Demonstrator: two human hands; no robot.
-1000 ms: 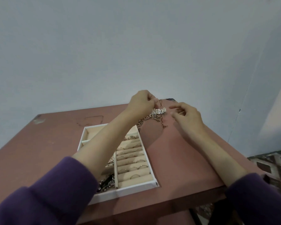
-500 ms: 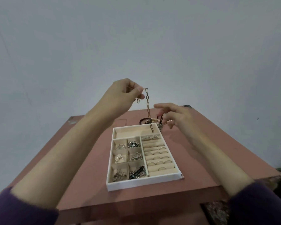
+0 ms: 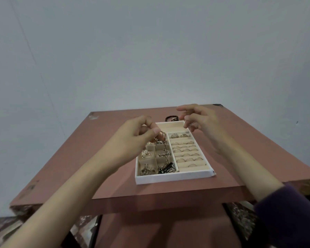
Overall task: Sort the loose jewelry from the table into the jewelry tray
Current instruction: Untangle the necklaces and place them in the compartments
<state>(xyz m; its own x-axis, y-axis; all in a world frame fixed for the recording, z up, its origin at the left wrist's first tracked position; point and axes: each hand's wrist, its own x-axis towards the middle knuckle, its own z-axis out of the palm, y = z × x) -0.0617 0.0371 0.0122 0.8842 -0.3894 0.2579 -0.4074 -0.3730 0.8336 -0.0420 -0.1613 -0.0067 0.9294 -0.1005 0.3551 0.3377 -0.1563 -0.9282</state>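
Observation:
The white jewelry tray [image 3: 174,177] lies on the reddish table [image 3: 75,158], with ring rows on its right and small compartments of jewelry on its left. My left hand [image 3: 132,135] pinches a gold chain [image 3: 166,151] that hangs down into the left compartments. My right hand [image 3: 199,120] hovers above the tray's far right corner, fingers loosely spread and holding nothing I can see. A dark braided bracelet [image 3: 171,118] lies on the table just behind the tray.
A pale wall rises behind the table. The table's near edge [image 3: 168,194] runs below the tray, with patterned floor [image 3: 5,228] showing under it. My purple sleeve [image 3: 290,215] fills the lower right.
My left hand has come down and lowered the chain from above the tray into its left compartments. My right hand has drawn back over the tray's far corner. The view has tilted.

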